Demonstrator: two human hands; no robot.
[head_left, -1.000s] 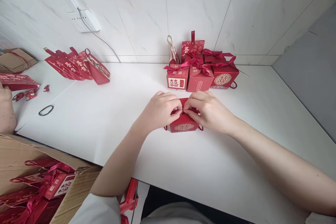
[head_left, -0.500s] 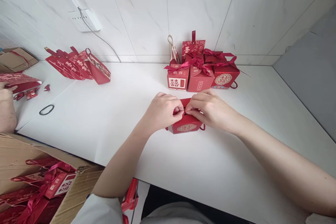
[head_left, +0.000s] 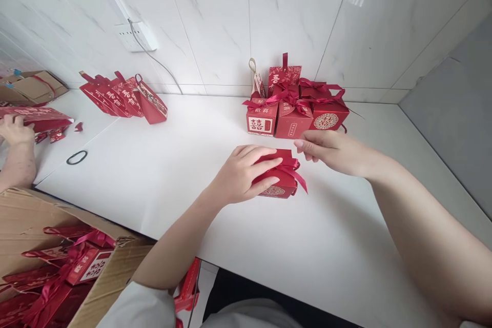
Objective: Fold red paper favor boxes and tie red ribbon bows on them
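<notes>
Left hand spread over a red gift box, right hand off to its side

From my head view, the small red gift box (head_left: 287,190) sits on the white tabletop (head_left: 161,184) beneath my left hand (head_left: 242,174), whose loosely spread fingers rest across its top and ribbon (head_left: 286,168). My right hand (head_left: 330,151) hovers beyond the box's right side, fingers drawn together; I can't tell whether they pinch anything. Close behind stand ribboned gift boxes (head_left: 294,122), partly blocking the space beyond. Leftward I see a row of red pouch-like boxes (head_left: 126,100), a black loop (head_left: 77,158) and another person's hand (head_left: 18,133) at a red carton (head_left: 52,115). A cardboard box (head_left: 115,271) holds more red packages (head_left: 82,266) at lower left. Marbled tiles (head_left: 215,25) and a wall socket (head_left: 138,37) back the table.
</notes>
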